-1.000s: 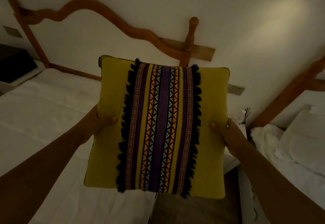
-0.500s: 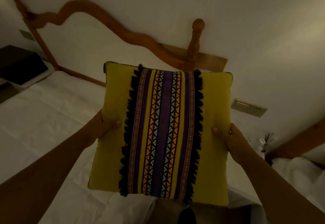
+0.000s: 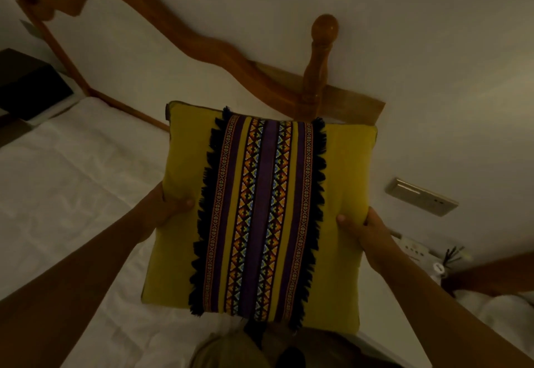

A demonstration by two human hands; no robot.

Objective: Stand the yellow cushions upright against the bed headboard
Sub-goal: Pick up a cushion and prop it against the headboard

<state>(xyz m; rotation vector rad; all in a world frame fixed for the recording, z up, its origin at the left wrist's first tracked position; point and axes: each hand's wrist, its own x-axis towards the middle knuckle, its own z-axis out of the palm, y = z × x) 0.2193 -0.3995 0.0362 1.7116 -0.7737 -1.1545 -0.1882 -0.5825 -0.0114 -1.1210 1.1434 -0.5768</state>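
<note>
The left hand (image 3: 164, 208) and right hand (image 3: 368, 231) grip the yellow cushion (image 3: 345, 171) by its side edges, thumbs on the front, fingers hidden behind it. It hangs above the bed (image 3: 72, 194), near the side edge, short of the headboard (image 3: 219, 49). Set down there, with nothing behind it, it could slump flat or slide off, I'd say. Dim light blurs its bottom edge; no second cushion shows.

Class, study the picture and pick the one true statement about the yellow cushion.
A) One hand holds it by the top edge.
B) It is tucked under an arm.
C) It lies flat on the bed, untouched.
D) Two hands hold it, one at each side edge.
D: the left hand grips the left edge of the yellow cushion and the right hand grips its right edge, thumbs on the front.
</note>
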